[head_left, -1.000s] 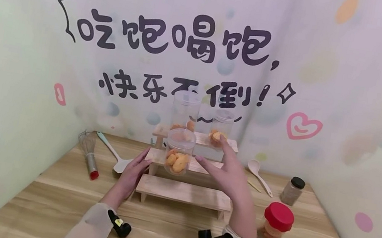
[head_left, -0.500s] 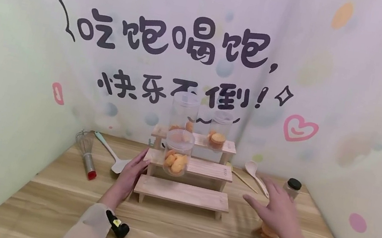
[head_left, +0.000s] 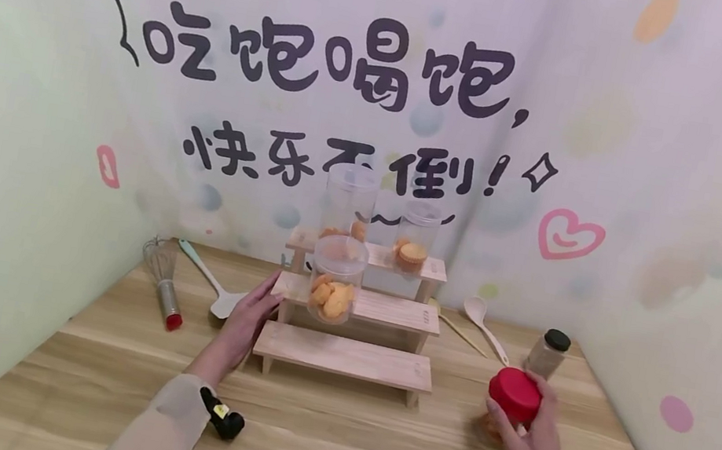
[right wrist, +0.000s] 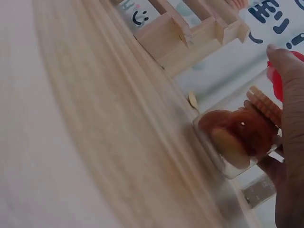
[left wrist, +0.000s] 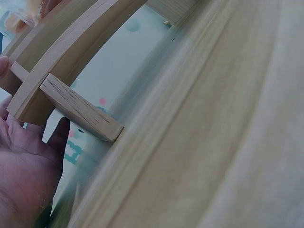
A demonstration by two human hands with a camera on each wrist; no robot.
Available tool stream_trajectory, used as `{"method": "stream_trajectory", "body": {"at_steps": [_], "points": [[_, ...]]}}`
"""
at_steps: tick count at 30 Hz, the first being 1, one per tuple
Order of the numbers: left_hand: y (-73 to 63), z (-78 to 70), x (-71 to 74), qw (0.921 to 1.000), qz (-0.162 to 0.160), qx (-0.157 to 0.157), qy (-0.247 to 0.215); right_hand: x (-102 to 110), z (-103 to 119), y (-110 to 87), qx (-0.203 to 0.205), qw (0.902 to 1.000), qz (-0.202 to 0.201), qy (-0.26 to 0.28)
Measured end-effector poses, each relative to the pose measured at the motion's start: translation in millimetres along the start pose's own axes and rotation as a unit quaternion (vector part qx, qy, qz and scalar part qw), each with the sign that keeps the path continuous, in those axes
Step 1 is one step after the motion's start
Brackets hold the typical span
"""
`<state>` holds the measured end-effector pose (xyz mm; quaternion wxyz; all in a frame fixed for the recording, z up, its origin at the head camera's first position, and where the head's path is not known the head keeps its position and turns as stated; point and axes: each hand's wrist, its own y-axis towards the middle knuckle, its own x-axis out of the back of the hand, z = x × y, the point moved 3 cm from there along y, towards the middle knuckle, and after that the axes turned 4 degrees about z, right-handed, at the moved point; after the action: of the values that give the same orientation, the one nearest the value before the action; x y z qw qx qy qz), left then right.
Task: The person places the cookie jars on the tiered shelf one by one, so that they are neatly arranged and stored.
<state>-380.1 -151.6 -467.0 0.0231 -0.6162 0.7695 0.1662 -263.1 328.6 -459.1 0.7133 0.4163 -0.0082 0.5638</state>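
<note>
At the left end of a three-tier wooden display stand (head_left: 344, 356), my left hand (head_left: 245, 317) holds the edge of the middle tier. In the left wrist view, its palm and fingers (left wrist: 59, 135) lie at the end of the wooden board, beside a support leg. On the right side of the table, my right hand (head_left: 536, 437) grips a clear jar with a red lid (head_left: 515, 395), thumb on one side and fingers on the other. Several round biscuits (right wrist: 237, 135) show through its wall in the right wrist view. Whether the jar's base touches the table is unclear.
Clear jars of biscuits stand on the top tier, left (head_left: 349, 203) and right (head_left: 414, 242), and on the middle tier (head_left: 336, 280). A whisk (head_left: 164, 288) and spatula (head_left: 208, 279) lie left; a spoon (head_left: 485, 329) and black-lidded jar (head_left: 547, 353) are right.
My right hand has moved from the top-right jar down and to the right, and has taken hold of the red-lidded jar. My left hand stays at the stand.
</note>
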Motion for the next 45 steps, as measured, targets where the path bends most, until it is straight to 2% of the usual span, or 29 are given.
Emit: {"method": "stream_trajectory", "body": {"at_steps": [3,6,9,13,23,31,38,45], "points": [[0.6,-0.5,-0.1,1.0000,0.003,0.005,-0.002,-5.2,-7.0,-1.9,-0.032,0.9988,0.030,0.020],[-0.6,-0.6,-0.2,0.9999,0.002,0.011,-0.001,-8.3,-11.7,-3.9,-0.064,0.9959,0.063,-0.010],[-1.9,-0.6,-0.1,0.9999,0.001,0.010,0.000,-11.5,-16.7,-6.2,-0.095,0.9886,0.101,-0.058],[-2.2,-1.1,-0.1,1.0000,0.003,0.009,-0.001,-14.2,-20.5,-6.8,-0.124,0.9813,0.126,-0.077],[-2.8,-1.2,-0.4,1.0000,0.007,0.006,-0.001,-11.9,-18.8,-5.5,-0.154,0.9793,0.107,-0.077],[-1.3,-1.5,0.5,1.0000,0.006,0.006,-0.001,-18.5,-23.6,-2.1,-0.149,0.9843,0.078,-0.052],[-0.9,-3.4,4.8,1.0000,0.001,0.004,-0.001,-38.1,-24.0,13.5,-0.114,0.9909,0.065,-0.032],[-2.9,-1.9,0.1,0.9999,0.008,0.008,0.001,-52.9,-22.5,32.7,-0.079,0.9967,0.011,-0.016]]}}
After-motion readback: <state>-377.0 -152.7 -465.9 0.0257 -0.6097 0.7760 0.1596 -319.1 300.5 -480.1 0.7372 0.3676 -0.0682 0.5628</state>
